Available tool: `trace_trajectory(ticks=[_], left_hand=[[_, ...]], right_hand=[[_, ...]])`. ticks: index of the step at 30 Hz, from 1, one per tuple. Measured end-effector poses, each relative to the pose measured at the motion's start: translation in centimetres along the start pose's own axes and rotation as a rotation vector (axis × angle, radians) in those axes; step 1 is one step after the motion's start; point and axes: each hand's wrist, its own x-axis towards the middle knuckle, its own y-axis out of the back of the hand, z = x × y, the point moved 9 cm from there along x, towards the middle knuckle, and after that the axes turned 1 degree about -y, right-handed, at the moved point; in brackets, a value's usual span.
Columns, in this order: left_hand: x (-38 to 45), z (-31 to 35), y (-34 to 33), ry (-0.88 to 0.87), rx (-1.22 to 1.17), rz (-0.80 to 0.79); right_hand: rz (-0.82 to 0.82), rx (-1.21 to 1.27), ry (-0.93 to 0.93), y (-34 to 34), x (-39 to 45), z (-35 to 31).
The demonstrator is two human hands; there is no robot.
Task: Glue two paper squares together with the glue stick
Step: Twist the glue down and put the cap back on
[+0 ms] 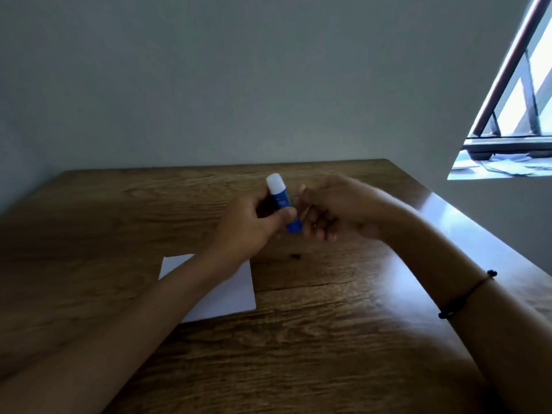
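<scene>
Nearest, white paper (230, 291) lies flat on the wooden table (328, 354), partly under the left forearm. Beyond it, left hand (254, 225) grips the blue glue stick (283, 204) above the table, long axis nearly upright, white cap tilted far-left. Right hand (334, 210), fingers curled, sits just beside its base; contact unclear.

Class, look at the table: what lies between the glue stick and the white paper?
In the head view, the left hand, gripping the glue stick, and its forearm fill that stretch, crossing over the paper. Nothing else shows on the table there.
</scene>
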Motion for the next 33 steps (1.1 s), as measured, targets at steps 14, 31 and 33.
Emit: trace_trajectory(ticks=[14, 31, 33], left_hand=[[-1.5, -2.0, 4.3, -0.039, -0.263, 0.079], [-2.3, -0.3, 3.6, -0.116, -0.289, 0.041], [-2.4, -0.4, 3.5, -0.111, -0.283, 0.033]], right_hand=[[-0.274, 0.723, -0.002, -8.0, 1.2, 2.3], [-0.197, 0.821, 0.079, -7.5, 0.5, 1.8], [-0.172, 0.83, 0.08, -7.3, 0.6, 2.2]])
